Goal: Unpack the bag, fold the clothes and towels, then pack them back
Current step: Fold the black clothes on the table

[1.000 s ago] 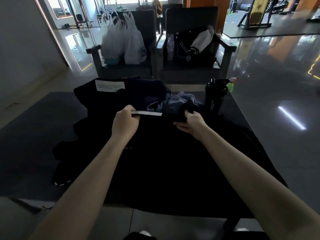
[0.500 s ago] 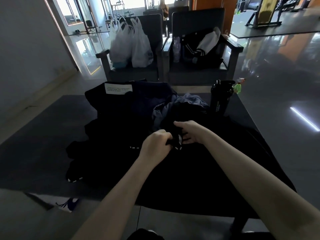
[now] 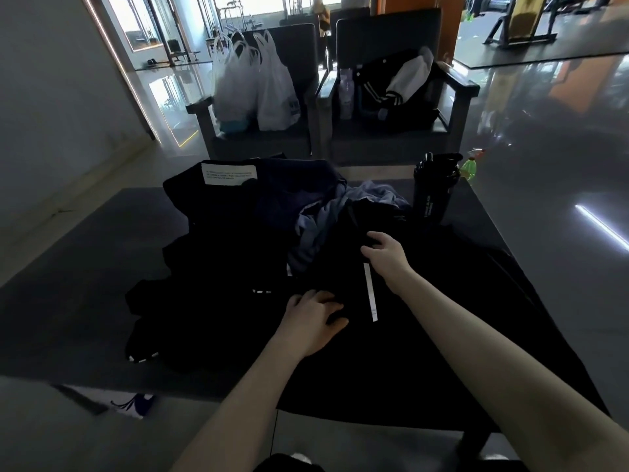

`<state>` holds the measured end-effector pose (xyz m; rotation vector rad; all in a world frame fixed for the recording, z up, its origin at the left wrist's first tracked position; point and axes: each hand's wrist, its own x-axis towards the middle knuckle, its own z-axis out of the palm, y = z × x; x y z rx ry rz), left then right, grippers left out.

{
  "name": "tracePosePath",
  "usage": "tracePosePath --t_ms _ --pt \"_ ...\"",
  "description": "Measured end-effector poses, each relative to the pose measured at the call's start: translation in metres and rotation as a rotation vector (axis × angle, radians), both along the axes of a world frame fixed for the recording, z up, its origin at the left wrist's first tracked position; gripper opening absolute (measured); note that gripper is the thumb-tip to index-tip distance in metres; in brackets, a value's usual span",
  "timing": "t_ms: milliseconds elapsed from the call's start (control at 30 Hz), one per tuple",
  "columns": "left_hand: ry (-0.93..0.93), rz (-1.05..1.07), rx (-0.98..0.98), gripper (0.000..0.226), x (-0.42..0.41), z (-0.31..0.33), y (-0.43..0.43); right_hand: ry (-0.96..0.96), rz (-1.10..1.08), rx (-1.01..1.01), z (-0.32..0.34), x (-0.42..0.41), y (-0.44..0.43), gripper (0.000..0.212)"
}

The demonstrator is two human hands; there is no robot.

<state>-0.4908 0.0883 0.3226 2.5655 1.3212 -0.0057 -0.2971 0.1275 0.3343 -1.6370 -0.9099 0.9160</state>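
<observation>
Looking down from the head camera, we see a dark flat desk [image 3: 68, 284] with a tall black shaker bottle [image 3: 434, 189] standing near its far right corner, and we place everything from that bottle. Nearer to us than the bottle, a large black garment [image 3: 442, 335] lies spread over the desk and hangs past its near edge, with a narrow white strip [image 3: 370, 291] running along it. Our right hand [image 3: 386, 253] sits on this garment just in front of the bottle, fingers bent down at the strip's far end. We cannot tell whether they pinch the cloth or only touch it. Our left hand [image 3: 315, 318] lies nearer still and left of the bottle, fingers loosely spread, pressing on the black fabric and gripping nothing. Just left of the bottle is a crumpled blue-grey cloth [image 3: 320, 226], and further left a black bundle with a white rectangular label [image 3: 211, 226]. Behind the bottle, a dark armchair [image 3: 303, 46] holds white plastic bags [image 3: 252, 83].
</observation>
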Motion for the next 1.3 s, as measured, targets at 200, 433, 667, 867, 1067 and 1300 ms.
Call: tracePosePath --t_ms 200,433,667,867,1067,1300 --pt "0.063 0.022 -0.051 0.048 -0.002 -0.010 0.007 -0.056 -0.005 0.052 0.000 -0.012 0.036 0.012" --pt "0.077 0.055 -0.059 0.048 0.000 -0.013 0.024 -0.246 0.096 0.017 0.009 -0.013 0.067 0.014" --pt "0.236 0.049 -0.125 0.057 0.008 -0.021 0.022 -0.593 0.173 0.247 0.005 -0.003 0.007 0.039" --pt "0.134 0.007 0.072 0.058 0.004 -0.021 -0.008 -0.917 0.423 0.070 -0.007 0.014 -0.067 0.036" --pt "0.183 0.008 -0.036 0.058 -0.007 -0.011 -0.041 -0.944 0.513 -0.076 -0.017 0.034 -0.152 0.047" --pt "0.180 -0.084 -0.069 0.080 -0.011 -0.001 -0.084 -1.182 0.512 -0.237 -0.028 0.046 -0.224 0.075"
